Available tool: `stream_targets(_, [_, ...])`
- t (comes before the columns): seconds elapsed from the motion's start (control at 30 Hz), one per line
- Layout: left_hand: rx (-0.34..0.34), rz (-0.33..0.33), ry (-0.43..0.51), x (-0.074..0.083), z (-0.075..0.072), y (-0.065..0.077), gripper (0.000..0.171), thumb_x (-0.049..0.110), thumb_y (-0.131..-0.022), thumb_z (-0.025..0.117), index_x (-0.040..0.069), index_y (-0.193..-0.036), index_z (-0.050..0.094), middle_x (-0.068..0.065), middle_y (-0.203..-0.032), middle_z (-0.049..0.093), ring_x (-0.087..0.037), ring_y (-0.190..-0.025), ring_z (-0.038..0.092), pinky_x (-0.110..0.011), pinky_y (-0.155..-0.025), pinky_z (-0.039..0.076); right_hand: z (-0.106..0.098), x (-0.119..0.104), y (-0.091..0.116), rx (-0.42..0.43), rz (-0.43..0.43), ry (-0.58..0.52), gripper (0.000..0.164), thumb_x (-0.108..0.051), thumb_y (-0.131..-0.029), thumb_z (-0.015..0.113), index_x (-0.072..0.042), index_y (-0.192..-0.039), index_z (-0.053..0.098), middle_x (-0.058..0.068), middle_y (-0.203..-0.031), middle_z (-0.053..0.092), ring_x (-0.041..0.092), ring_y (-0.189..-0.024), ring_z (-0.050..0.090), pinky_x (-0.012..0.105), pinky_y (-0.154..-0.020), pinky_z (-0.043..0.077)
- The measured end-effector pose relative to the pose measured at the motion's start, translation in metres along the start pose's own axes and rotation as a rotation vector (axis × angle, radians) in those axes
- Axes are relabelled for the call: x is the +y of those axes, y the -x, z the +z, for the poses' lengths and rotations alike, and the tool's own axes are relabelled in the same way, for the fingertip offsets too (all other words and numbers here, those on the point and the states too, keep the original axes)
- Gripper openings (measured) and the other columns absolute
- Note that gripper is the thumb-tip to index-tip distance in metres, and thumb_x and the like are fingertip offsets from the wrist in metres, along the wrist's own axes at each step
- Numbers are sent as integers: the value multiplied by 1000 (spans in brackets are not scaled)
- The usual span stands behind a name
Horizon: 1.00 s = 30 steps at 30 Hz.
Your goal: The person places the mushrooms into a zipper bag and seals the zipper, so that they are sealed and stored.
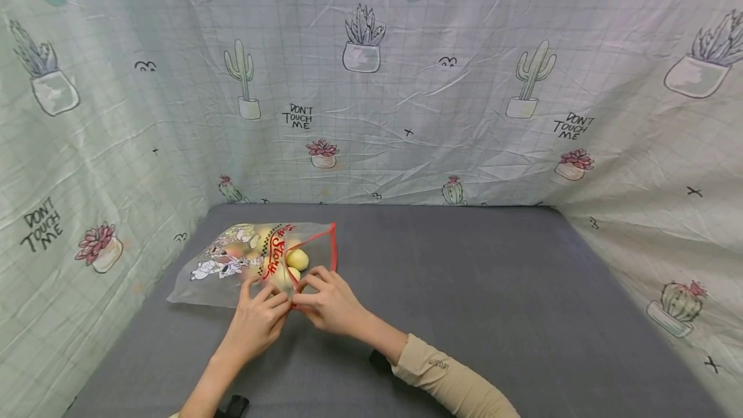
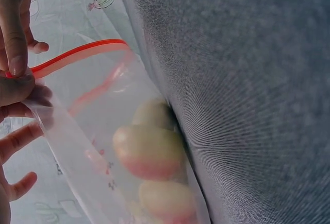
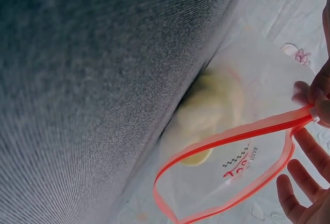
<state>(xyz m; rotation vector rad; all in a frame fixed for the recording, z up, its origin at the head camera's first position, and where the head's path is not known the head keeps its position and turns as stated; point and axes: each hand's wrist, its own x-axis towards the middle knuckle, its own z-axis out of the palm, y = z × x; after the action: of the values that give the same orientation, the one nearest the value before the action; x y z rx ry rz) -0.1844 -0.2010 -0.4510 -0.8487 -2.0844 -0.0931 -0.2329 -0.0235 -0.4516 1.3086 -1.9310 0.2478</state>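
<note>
A frosted zip bag (image 1: 200, 282) lies on the grey surface, printed with cartoon figures and red lettering. Its red-edged mouth (image 1: 333, 247) faces right and gapes. Several round yellow fruits, some with red patches, show inside; one yellow fruit (image 1: 298, 260) sits close to the opening. My left hand (image 1: 261, 318) pinches the near corner of the bag's mouth. Right beside it, my right hand (image 1: 331, 302) pinches the red zip edge (image 2: 77, 54) at that corner. In the right wrist view, the left hand (image 3: 322, 92) is above the right hand (image 3: 307, 183), whose lower fingers are spread.
Dark grey cloth (image 1: 464, 289) covers the table. A pale curtain (image 1: 406, 82) with cactus prints hangs at the back and along both sides. A black object (image 1: 380, 361) shows at the right wrist, and another black object (image 1: 235, 406) near the left forearm.
</note>
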Motion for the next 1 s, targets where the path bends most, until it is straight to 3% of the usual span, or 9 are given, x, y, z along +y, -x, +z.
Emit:
stream_targets(0.27, [12, 6, -4, 0, 0, 0, 36, 18, -87, 33, 11, -64, 60, 5, -62, 51, -17, -69, 49, -58, -83, 31, -1, 0, -1, -20, 29, -28, 10, -27, -81, 60, -31, -88, 66, -7, -95, 58, 12, -90, 48, 22, -71, 45])
stream_targets(0.5, [13, 15, -19, 0, 0, 0, 50, 22, -95, 22, 11, -65, 61, 5, -62, 51, -16, -68, 49, -58, -82, 31, 2, 0, 0, -33, 41, -33, 10, -27, -81, 61, -31, -89, 66, -7, -96, 57, 11, -90, 47, 22, -71, 45])
stream_targets(1.0, [17, 25, -24, 0, -1, 1, 51, 22, -94, 22, 11, -65, 61, 5, -61, 52, -16, -68, 50, -58, -83, 31, 0, -1, 0, -57, 66, -47, 13, -28, -81, 61, -31, -92, 66, -6, -97, 57, 11, -90, 47, 21, -68, 45])
